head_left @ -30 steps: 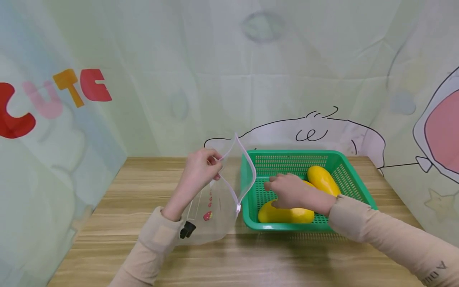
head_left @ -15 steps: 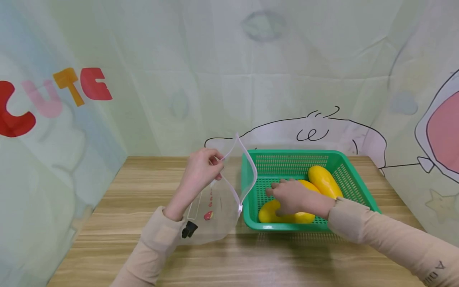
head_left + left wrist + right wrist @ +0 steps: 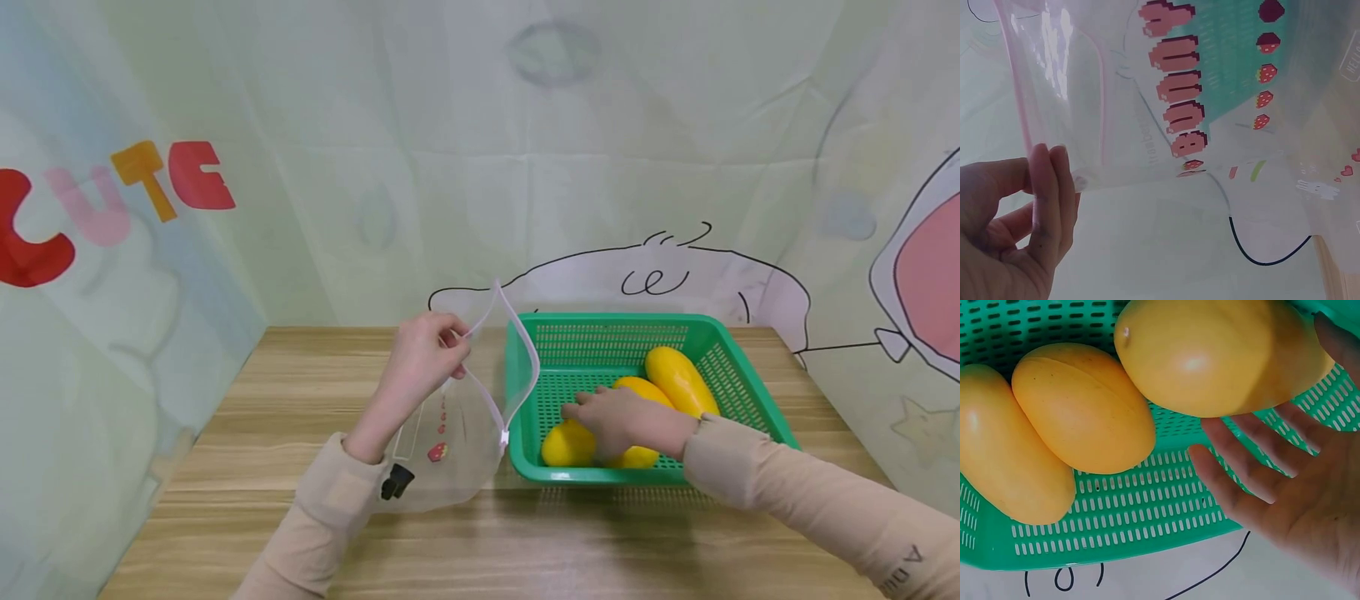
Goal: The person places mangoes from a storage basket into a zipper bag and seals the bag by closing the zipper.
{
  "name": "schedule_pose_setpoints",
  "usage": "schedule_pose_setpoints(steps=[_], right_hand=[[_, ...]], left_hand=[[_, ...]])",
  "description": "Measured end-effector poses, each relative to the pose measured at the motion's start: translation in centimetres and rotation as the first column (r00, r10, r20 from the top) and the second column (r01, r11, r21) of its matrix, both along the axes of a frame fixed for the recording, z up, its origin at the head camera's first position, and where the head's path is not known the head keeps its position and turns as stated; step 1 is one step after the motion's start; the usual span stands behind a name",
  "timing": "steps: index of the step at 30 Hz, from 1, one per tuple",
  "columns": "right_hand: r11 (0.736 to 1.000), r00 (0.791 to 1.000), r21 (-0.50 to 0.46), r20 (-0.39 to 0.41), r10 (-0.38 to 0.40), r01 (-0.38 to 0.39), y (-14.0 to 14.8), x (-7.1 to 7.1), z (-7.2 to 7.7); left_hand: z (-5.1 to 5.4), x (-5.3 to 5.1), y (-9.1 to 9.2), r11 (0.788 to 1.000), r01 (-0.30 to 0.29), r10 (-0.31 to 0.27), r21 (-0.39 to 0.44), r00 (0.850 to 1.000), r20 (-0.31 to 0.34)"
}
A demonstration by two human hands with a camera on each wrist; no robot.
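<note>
My left hand (image 3: 426,354) pinches the edge of a clear zip bag (image 3: 450,450) between thumb and fingers. The bag's mouth gapes toward the basket, its pink-white zip strip bowed apart, and a white slider (image 3: 504,437) sits at the lower corner. In the left wrist view, the bag (image 3: 1116,125) shows pink lettering and strawberry prints. Over the green basket (image 3: 600,477), my right hand (image 3: 626,421) reaches across the nearest yellow mango (image 3: 567,444). In the right wrist view its fingers (image 3: 1235,450) are spread and fairly straight along that mango (image 3: 1210,356), thumb opposite.
Two more mangoes lie farther right in the basket, one at the back (image 3: 678,379) and another (image 3: 643,388) partly behind my hand. A small black object (image 3: 397,482) is by my left wrist. The wooden table (image 3: 315,358) meets a printed cloth backdrop (image 3: 450,167).
My right hand has lowered onto the nearest mango and shifted slightly to the right, covering its middle. The left hand and the bag have hardly moved.
</note>
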State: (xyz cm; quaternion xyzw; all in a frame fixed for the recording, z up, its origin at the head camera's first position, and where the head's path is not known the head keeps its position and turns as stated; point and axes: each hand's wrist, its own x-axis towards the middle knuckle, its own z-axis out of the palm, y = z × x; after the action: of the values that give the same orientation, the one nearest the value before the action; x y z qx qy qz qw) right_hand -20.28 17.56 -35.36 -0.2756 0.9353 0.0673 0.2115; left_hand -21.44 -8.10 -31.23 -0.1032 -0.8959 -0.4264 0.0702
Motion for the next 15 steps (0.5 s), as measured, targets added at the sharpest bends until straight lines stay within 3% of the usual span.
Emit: schedule_pose_setpoints(steps=[6,15], right_hand=[[0.997,0.997,0.025,0.038,-0.068,0.068,0.09,0.11,-0.22],[0.992,0.991,0.066,0.072,-0.113,0.109,0.22,0.02,-0.85]], left_hand=[[0.04,0.10,-0.05,1.000,0.005,-0.005,0.001,1.000,0.006],[0.04,0.19,-0.07,1.000,0.010,-0.010,-0.005,1.000,-0.002]])
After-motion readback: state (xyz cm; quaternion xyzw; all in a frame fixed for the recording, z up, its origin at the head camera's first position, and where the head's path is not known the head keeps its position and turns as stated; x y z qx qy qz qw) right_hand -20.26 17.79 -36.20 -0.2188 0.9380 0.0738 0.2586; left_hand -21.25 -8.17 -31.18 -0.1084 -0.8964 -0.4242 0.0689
